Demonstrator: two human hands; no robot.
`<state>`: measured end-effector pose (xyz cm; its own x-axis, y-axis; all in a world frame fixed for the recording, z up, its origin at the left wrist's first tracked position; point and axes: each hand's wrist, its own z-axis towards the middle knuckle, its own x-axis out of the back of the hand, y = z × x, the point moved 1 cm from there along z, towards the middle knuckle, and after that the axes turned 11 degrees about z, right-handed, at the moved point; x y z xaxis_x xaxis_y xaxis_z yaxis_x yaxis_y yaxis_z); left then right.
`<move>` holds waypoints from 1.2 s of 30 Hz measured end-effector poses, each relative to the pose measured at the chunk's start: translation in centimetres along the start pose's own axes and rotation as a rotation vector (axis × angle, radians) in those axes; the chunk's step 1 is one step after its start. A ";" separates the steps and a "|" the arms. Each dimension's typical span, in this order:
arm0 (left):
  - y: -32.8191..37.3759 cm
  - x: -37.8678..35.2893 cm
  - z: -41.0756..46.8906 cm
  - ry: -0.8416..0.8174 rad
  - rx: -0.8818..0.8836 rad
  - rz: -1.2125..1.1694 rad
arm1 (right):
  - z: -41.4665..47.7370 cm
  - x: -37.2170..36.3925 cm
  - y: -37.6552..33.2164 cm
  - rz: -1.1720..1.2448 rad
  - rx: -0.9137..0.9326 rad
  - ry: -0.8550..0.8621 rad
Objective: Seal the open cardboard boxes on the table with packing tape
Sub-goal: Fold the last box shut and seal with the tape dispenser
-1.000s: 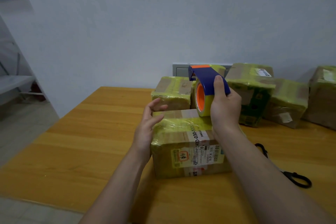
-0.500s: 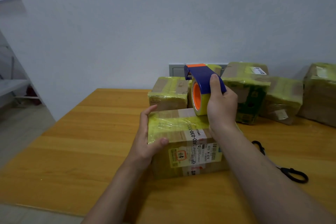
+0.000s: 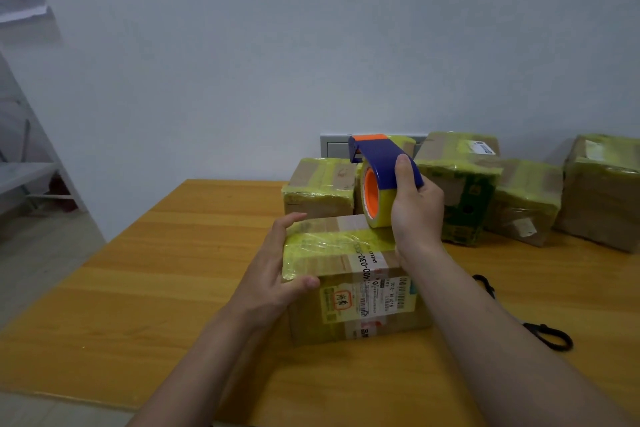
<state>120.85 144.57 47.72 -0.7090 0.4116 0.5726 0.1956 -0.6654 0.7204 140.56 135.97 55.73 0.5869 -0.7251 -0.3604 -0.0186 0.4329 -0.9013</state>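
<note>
A cardboard box (image 3: 349,291) with printed labels and yellow tape over its top stands at the middle of the wooden table (image 3: 145,270). My left hand (image 3: 273,267) grips its left end, thumb on the front face, fingers over the top edge. My right hand (image 3: 414,208) holds a blue and orange tape dispenser (image 3: 377,177) with a yellow tape roll, standing on the box's top near the far right corner.
Several boxes wrapped in yellow tape stand along the wall: one (image 3: 320,185) behind the dispenser, others (image 3: 464,184) (image 3: 526,198) (image 3: 602,191) to the right. Black scissors (image 3: 533,322) lie on the table right of my right forearm. The table's left edge drops to the floor.
My left hand moved from hovering beside the box to gripping its left end. The dispenser stayed on the box top in my right hand.
</note>
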 end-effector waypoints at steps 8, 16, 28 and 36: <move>2.2 3.6 0.3 -0.159 -0.018 0.513 | -0.4 0.8 -0.9 -0.037 -0.049 -0.005; 3.7 1.9 1.6 0.151 0.062 0.876 | -0.7 2.6 -2.9 -0.066 -0.196 -0.082; 5.9 -2.9 4.3 0.012 0.356 0.438 | -0.9 4.7 -3.2 0.124 -0.377 -0.053; 2.7 -3.2 5.5 0.165 0.243 -0.321 | -0.7 7.2 -4.5 0.183 -0.314 -0.052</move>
<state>127.40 144.88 49.98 -0.8546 0.4559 0.2485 0.0872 -0.3457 0.9343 144.33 128.39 57.03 0.5908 -0.6191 -0.5174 -0.3700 0.3620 -0.8556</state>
